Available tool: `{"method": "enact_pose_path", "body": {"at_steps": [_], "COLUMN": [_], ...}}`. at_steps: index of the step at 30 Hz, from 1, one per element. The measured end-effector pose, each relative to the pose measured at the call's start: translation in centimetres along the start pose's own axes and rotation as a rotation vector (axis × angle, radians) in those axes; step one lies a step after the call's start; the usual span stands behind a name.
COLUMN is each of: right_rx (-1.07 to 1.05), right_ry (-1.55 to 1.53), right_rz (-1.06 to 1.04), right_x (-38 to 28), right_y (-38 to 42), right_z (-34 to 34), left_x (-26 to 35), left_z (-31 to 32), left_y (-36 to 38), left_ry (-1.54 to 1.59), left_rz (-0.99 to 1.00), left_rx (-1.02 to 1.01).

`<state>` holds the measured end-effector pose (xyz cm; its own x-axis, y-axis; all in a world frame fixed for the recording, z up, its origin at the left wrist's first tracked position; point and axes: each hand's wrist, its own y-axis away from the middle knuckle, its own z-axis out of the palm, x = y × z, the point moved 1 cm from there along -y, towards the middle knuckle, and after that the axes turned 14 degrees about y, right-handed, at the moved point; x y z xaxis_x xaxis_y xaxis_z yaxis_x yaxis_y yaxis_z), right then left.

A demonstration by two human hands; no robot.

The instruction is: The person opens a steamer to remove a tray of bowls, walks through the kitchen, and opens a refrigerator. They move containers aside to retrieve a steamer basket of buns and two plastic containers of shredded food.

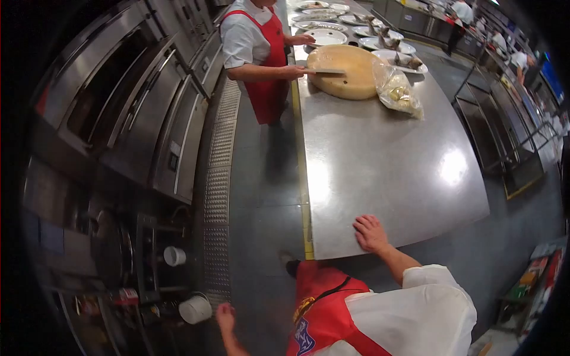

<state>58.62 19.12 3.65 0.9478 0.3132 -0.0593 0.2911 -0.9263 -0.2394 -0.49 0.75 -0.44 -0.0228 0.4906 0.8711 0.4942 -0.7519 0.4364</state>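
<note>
My right hand rests open on the near edge of the steel table, fingers laid on the metal with nothing in them. Down at my left side hangs my left hand, loosely open and small in view; I see nothing held in it. It is beside a white bucket in the picture. Farther along the table, a co-worker in a red apron holds a knife-like flat blade over a large round wooden chopping block. A clear plastic bag of pale food leans against the block.
Several white platters with food line the table's far end. Ovens stand along the left wall, with a floor drain grate before them. A smaller white tub is at lower left. A metal rack stands right.
</note>
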Motion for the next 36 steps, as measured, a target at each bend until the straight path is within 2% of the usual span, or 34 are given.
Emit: {"method": "enact_pose_path", "body": {"at_steps": [2, 3, 5, 7, 8, 11, 13, 14, 15, 16, 17, 18, 20, 23, 26, 30, 31, 32, 34, 35, 36], "right_rx": [-0.013, -0.008, -0.006, 0.037, 0.015, -0.12, -0.253, -0.342, -0.386, -0.401, -0.323, -0.367, -0.322, -0.334, -0.506, -0.521, -0.537, -0.412, -0.423, -0.464, -0.394], "right_ry": [-0.007, -0.055, 0.005, 0.123, 0.166, 0.287, 0.281, 0.239, 0.125, 0.159, 0.273, 0.354, 0.37, 0.259, 0.2, 0.163, 0.125, 0.076, -0.014, -0.197, -0.266], "right_rz": [0.099, 0.197, 0.417, 0.682, 0.769, 1.031, 1.144, 1.233, 1.23, 1.26, 1.233, 1.209, 1.165, 1.305, 1.426, 1.59, 1.612, 1.52, 1.532, 1.485, 1.36], "right_x": [0.8, -3.9, -4.7, -5.8, -7.2, -9.9, -9.9, -9.2, -10.6, -9.5, -9.3, -9.5, -9.7, -9.4, -12.3, -16.5, -18.1, -18.7, -20.8, -23.8, -22.7], "right_y": [2.4, -4.0, -6.6, -11.2, -13.7, -18.9, -22.1, -23.2, -26.0, -25.9, -25.6, -25.9, -25.5, -26.0, -29.4, -35.1, -36.6, -35.9, -37.7, -43.4, -41.3], "right_z": [-1.9, 3.1, 3.6, 5.3, 6.3, 8.0, 10.1, 11.5, 8.0, 10.3, 12.1, 12.2, 11.5, 13.4, 14.1, 15.7, 15.5, 17.2, 18.8, 15.2, 19.3], "left_x": [7.1, 11.6, 13.5, 17.2, 18.7, 22.7, 20.6, 23.5, 26.2, 27.0, 29.2, 30.2, 36.4, 45.7, 52.3, 59.0, 59.2, 59.3, 58.3, 58.8, 59.0], "left_z": [1.7, -0.9, 1.8, 6.7, 6.9, 6.9, 6.6, 7.3, 7.9, 7.9, 8.2, 7.9, 8.0, 6.7, 5.2, 3.9, 4.6, 5.3, 6.1, 6.2, 6.0], "left_y": [-1.9, -12.2, -17.1, -20.1, -21.9, -27.7, -35.6, -37.4, -39.5, -43.5, -46.6, -51.5, -56.4, -63.2, -71.1, -74.9, -75.5, -76.1, -76.8, -77.4, -77.1], "left_ry": [0.039, 0.017, 0.062, -0.148, -0.304, -0.115, -0.166, -0.167, 0.0, 0.07, 0.135, 0.156, 0.401, 0.786, 1.002, 0.322, 0.463, 0.604, 1.56, 1.623, 1.678], "left_rz": [0.07, 0.085, 0.057, 0.07, 0.105, 0.023, 0.225, 0.15, 0.116, 0.2, 0.274, 0.343, 0.405, 0.401, 0.515, 0.383, 0.402, 0.42, 0.458, 0.438, 0.405], "left_rx": [0.004, -0.02, -0.103, -0.276, -0.294, -0.235, -0.237, -0.226, -0.231, -0.216, -0.182, -0.191, -0.14, -0.05, 0.049, 0.227, 0.204, 0.181, 0.034, -0.021, -0.062]}}
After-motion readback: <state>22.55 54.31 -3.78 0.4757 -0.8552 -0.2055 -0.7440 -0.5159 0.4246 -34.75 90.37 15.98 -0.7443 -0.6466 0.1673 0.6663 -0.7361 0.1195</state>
